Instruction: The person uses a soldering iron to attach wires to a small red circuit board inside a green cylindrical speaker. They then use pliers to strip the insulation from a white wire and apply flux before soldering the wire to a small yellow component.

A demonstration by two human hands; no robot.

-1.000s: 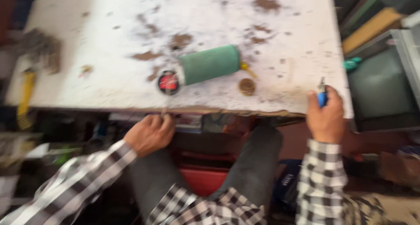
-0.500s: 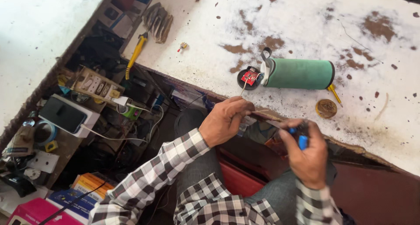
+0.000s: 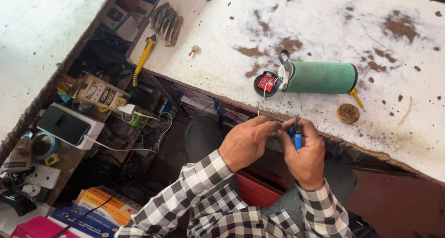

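A green cylindrical speaker (image 3: pixel 320 77) lies on its side on the stained white table (image 3: pixel 324 25), its round end cap with a red circuit board (image 3: pixel 266 83) pulled off beside it. Thin wires run from the board down to my hands below the table's front edge. My left hand (image 3: pixel 248 140) pinches the wires. Touching it, my right hand (image 3: pixel 303 150) grips a small blue-handled tool (image 3: pixel 296 137) pointed at the wires.
A yellow-handled screwdriver (image 3: pixel 143 59), a dark glove (image 3: pixel 167 16) and a tiny switch (image 3: pixel 194 49) lie at the table's left. A round brown disc (image 3: pixel 347 113) sits right. Below left are a power strip (image 3: pixel 99 93), a phone (image 3: pixel 64 125) on a charger, tape and boxes.
The view has swung left and tilted. My hands have come together below the table edge, and my left hand now holds the wires against the blue-handled tool.
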